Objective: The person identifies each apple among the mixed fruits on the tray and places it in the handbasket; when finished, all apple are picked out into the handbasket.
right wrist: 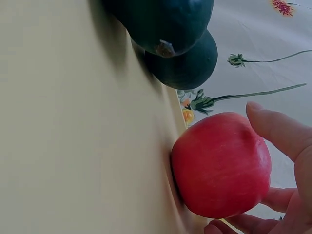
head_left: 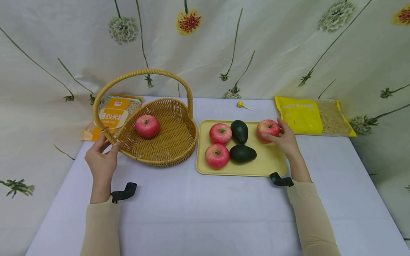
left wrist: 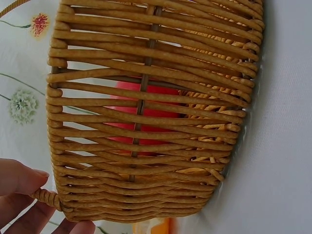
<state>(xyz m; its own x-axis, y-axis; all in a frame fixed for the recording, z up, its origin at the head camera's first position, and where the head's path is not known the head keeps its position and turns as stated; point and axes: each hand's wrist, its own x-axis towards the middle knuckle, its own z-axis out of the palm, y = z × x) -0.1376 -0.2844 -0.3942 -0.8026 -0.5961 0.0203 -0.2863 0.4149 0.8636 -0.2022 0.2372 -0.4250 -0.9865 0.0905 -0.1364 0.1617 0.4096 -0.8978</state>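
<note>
A tan wicker basket (head_left: 166,151) with a tall arched handle (head_left: 144,72) stands at the left, one red apple (head_left: 147,126) inside it. My left hand (head_left: 103,156) pinches the handle's base at the basket's near left rim; the left wrist view shows thumb and fingers around it. On the yellow tray (head_left: 237,170) my right hand (head_left: 286,139) holds another red apple (right wrist: 222,165) between thumb and fingers, and that apple still rests on the tray. Two more apples (head_left: 217,156) and two dark green avocados (head_left: 242,154) lie on the tray's left half.
An orange food packet (head_left: 112,113) lies behind the basket. At the back right lies a yellow pasta bag (head_left: 315,115). A wrapped yellow lollipop (head_left: 240,104) is behind the tray. White cloth (head_left: 205,209) covers the table, and a flower-printed curtain (head_left: 205,53) hangs behind.
</note>
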